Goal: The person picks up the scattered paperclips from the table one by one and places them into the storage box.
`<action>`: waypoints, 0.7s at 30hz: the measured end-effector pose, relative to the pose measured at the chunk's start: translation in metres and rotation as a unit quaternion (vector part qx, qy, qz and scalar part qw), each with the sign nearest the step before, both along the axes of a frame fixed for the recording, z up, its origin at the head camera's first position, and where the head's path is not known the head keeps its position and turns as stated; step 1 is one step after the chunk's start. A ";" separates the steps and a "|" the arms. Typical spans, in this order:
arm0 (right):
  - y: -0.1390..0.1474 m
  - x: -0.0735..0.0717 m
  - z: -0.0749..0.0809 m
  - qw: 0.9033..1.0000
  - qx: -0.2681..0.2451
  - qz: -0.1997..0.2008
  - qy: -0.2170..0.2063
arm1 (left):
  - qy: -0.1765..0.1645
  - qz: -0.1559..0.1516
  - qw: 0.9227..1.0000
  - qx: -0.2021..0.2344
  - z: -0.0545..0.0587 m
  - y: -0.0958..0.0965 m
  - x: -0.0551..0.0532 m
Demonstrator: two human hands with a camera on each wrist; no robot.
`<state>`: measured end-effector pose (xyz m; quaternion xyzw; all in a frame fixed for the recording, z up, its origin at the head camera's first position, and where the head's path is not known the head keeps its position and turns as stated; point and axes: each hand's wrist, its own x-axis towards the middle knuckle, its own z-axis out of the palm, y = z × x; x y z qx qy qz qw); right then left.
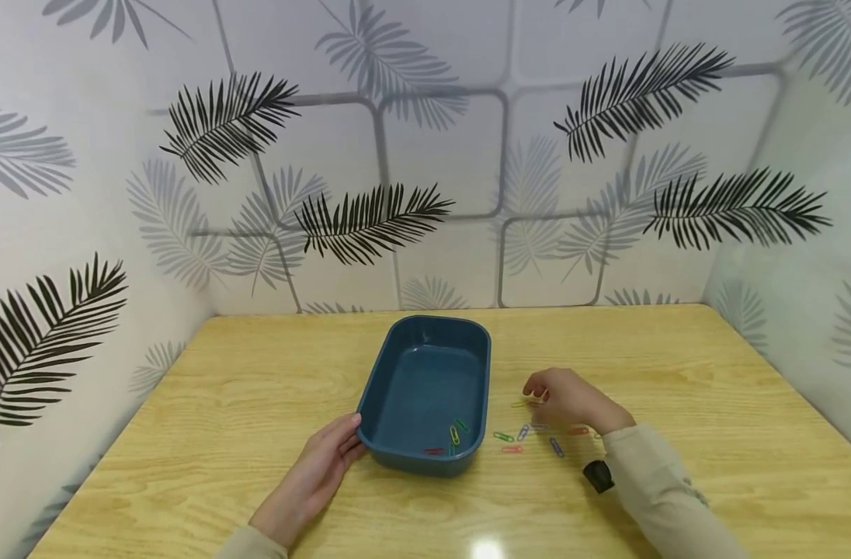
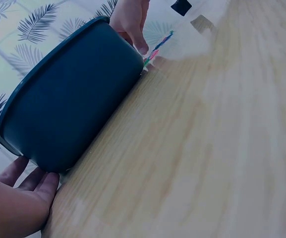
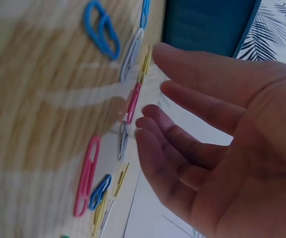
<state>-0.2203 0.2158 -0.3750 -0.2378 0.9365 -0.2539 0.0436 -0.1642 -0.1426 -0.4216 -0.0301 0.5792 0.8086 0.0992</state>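
Observation:
A dark blue plastic bin stands on the table, a few coloured paper clips lying near its front right corner. At the bin's front left corner, my left hand holds the edge; in the left wrist view its thumb is at the rim and its fingers lie against the outer side. Right of the bin, my right hand hovers over loose paper clips, near a yellow paper clip. The right wrist view shows its fingers loosely bent, with nothing visible between them.
Scattered on the wooden table are a green paper clip, a pink paper clip, a blue paper clip and several others. A small black device is at my right wrist. Leaf-patterned walls border the table.

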 end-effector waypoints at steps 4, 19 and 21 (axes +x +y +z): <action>0.000 -0.002 -0.005 0.999 0.023 0.017 0.021 | 0.004 -0.001 1.000 0.002 0.002 0.000 0.000; 0.000 -0.002 -0.007 0.999 0.027 0.033 0.030 | -0.001 -0.001 1.000 -0.008 0.001 0.000 0.001; 0.000 -0.001 -0.006 0.999 0.027 0.029 0.037 | -0.002 0.000 1.000 -0.011 0.000 0.001 0.001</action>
